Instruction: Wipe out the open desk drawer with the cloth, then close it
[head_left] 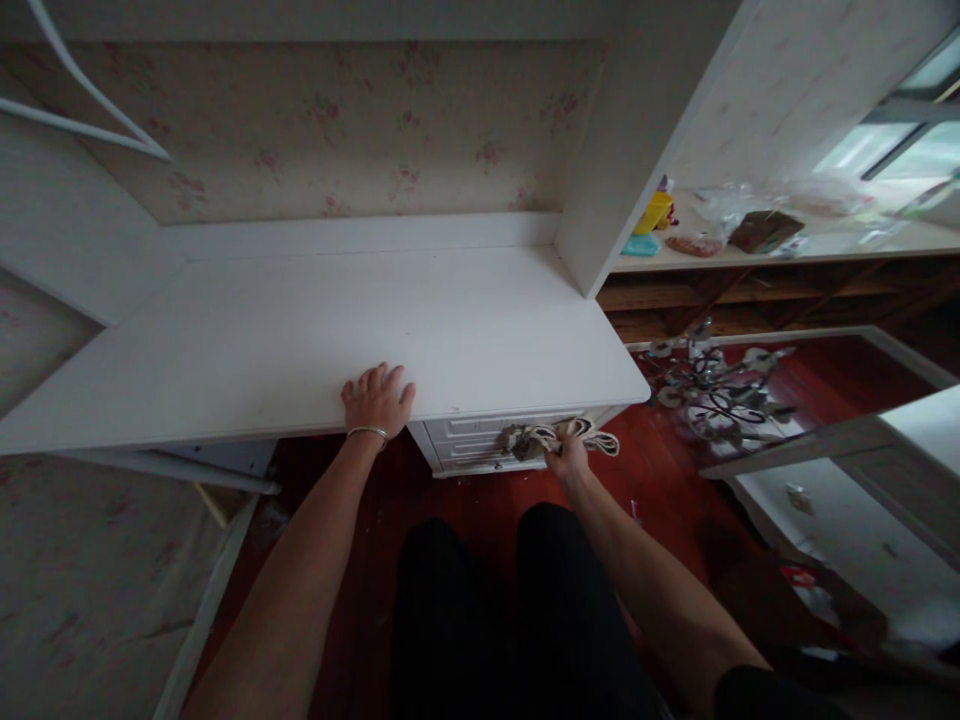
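My left hand (379, 400) lies flat with its fingers spread on the front edge of a white desk (480, 320). A bracelet circles that wrist. My right hand (568, 455) is closed around a bunched cloth (536, 438), pale with dark edging, whose folds stick out on both sides of the fist. The cloth is in front of the desk's white drawer cabinet (457, 445), just below the desktop's edge. Whether it touches the drawer front I cannot tell.
A chandelier (712, 385) lies on the red floor at right. Beyond it, a low shelf unit (825, 240) carries plastic bags, a brown box (765, 230) and a yellow item (655, 213). A white furniture piece (900, 460) stands near right. A white cable (90, 85) hangs upper left.
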